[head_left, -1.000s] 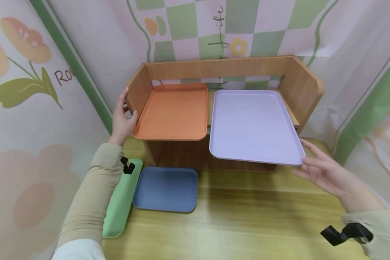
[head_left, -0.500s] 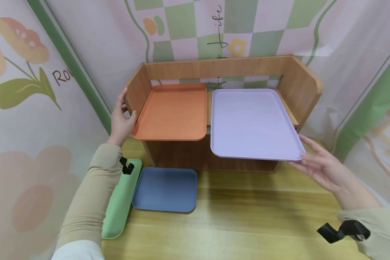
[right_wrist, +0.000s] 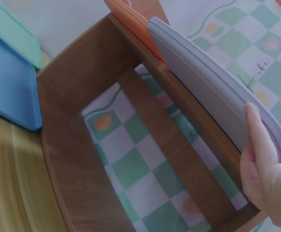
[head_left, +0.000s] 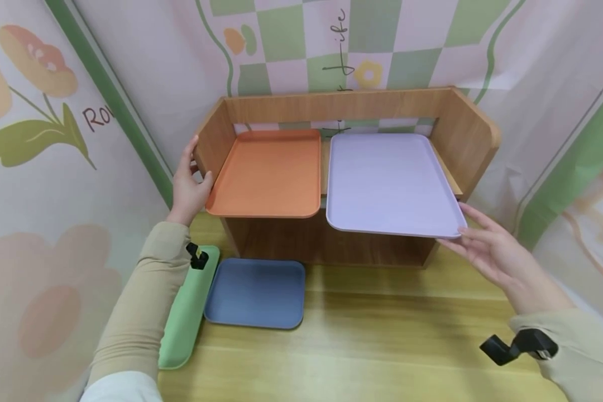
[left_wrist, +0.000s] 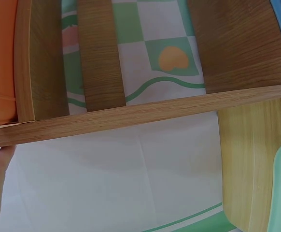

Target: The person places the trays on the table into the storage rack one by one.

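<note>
My right hand (head_left: pixel 505 257) pinches the front right corner of a lilac rectangular tray (head_left: pixel 392 184), thumb above and fingers underneath. The tray lies over the right half of a small wooden desk shelf (head_left: pixel 339 104), its front part jutting past the board. In the right wrist view, fingers (right_wrist: pixel 259 137) lie along the tray's underside. My left hand (head_left: pixel 188 187) grips the shelf's left side panel, thumb toward the front. Beside that thumb, an orange tray (head_left: pixel 268 176) rests on the shelf's left half, its front edge also overhanging.
On the wooden table (head_left: pixel 362 340), a blue tray (head_left: pixel 255 293) lies before the shelf's left side. A long green tray (head_left: pixel 188 318) sits left of it, partly behind my left forearm. The shelf's open lower compartment (right_wrist: pixel 145 125) shows beneath the trays. Patterned cloth (head_left: pixel 281 33) hangs behind.
The lilac tray has slid back toward the rear of the shelf, and my right hand has moved with it, slightly left. My left hand has kept its place on the side panel.
</note>
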`<state>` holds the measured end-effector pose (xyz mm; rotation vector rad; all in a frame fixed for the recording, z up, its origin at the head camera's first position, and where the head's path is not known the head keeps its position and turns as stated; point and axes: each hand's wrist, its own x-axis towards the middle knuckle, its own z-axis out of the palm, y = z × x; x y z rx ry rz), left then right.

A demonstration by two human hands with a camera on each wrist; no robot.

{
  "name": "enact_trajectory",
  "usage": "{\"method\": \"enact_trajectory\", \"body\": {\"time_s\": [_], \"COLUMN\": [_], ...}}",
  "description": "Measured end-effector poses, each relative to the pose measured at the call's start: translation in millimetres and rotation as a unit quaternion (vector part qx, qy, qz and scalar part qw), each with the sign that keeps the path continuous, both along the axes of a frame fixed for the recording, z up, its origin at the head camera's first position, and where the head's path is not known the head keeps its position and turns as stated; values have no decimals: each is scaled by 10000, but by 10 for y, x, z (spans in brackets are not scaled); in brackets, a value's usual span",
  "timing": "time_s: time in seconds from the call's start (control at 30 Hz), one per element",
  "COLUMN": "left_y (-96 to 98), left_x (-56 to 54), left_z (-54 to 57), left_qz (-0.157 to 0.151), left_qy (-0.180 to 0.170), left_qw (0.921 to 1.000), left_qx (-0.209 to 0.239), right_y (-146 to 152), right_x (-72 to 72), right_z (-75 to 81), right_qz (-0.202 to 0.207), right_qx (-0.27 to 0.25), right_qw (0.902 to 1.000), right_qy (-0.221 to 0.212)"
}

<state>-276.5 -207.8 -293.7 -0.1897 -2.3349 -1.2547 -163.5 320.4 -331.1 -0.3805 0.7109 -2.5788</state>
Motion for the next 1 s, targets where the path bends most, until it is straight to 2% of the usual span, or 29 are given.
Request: {"method": "enact_trajectory", "body": {"time_s": [0.47,0.67,1.0], "left_y": [-9,-4,-39], "left_x": [3,-3,-2], "left_z": [-13,-13,-34], "left_qz": [13,9,-47], "left_qy": [21,56,28], "left_qw": [10000,10000,10000], "left_qx": [-4,-10,-12], "right_y": [24,73,90], "right_x": [-231,-301,-315], "right_z": [-1,-5,-30], "right_qz": [-507,-347,-285], "right_qx": [125,-67,-224], "right_qw": [9972,9982,9983], "right_qy": [-529,-481,-454]}}
